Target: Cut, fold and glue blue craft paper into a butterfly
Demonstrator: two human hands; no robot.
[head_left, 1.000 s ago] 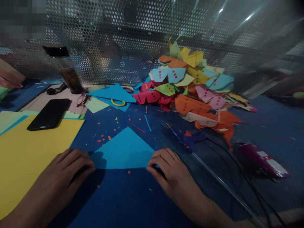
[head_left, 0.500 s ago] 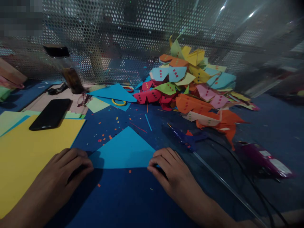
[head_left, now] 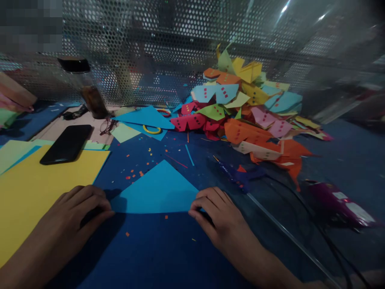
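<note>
Blue paper [head_left: 158,193] lies between left hand [head_left: 82,208] and right hand [head_left: 219,214], long edge running across from one to the other; hands apart, fingers curled at its corners, whether pinching I can't tell.

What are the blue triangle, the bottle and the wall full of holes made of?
Blue triangle: matte paper, it seems; thin, with crisp straight edges.
Bottle: clear glass or plastic; brown contents show through.
Wall: probably grey metal, somewhat shiny, punched with round holes.
</note>
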